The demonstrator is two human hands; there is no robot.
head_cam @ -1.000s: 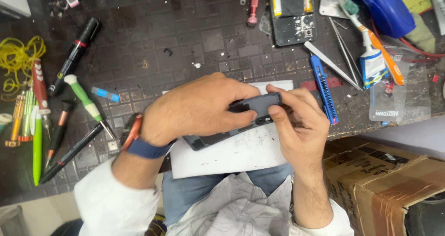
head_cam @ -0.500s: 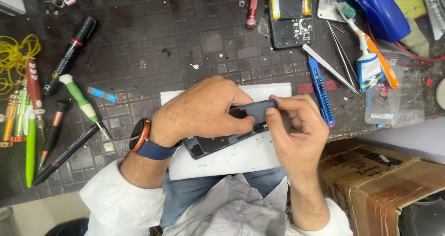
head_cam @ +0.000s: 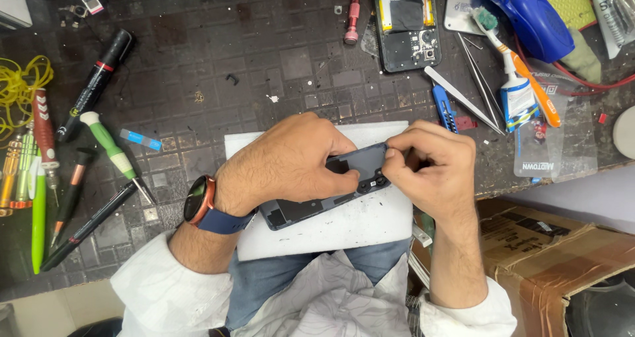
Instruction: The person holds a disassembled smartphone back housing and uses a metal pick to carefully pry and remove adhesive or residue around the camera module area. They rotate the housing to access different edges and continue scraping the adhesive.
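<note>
A dark blue phone back cover lies tilted on a white foam pad at the near edge of the dark workbench. My left hand, with a watch on the wrist, presses down over the cover's middle and left part. My right hand pinches the cover's right end by the camera holes. Both hands hide much of the cover.
An opened phone body lies at the back. Tweezers, a blue knife, a toothbrush and a glue tube lie to the right. Screwdrivers and pens lie left. A cardboard box stands lower right.
My right hand has shifted its pinch along the cover's right end, and my left hand has slid slightly left, baring more of the cover. The view has shifted slightly.
</note>
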